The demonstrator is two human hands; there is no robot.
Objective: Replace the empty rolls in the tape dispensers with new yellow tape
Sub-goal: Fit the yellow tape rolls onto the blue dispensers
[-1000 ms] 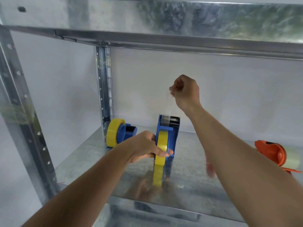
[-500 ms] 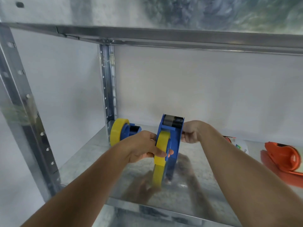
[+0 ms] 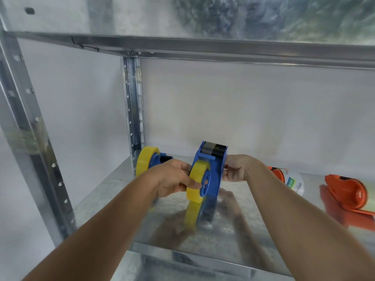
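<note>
Two hands are holding one blue tape dispenser [image 3: 211, 169] just above the metal shelf [image 3: 113, 201], and I am seeing its reflection on the shiny surface below. My left hand [image 3: 172, 179] is gripping the yellow tape roll [image 3: 195, 180] that is sitting on the dispenser's wheel, with the thumb lying across the roll's front. My right hand [image 3: 235, 169] is curling its fingers around the back edge of the dispenser body, just under the toothed cutter at the top. A second blue dispenser [image 3: 156, 160], also carrying a yellow roll [image 3: 143, 160], is lying behind my left hand, near the shelf post [image 3: 133, 102]. To the right, an orange dispenser [image 3: 345, 191] is resting on the shelf, and a roll with a printed label [image 3: 294, 182] is lying between it and my right forearm.
</note>
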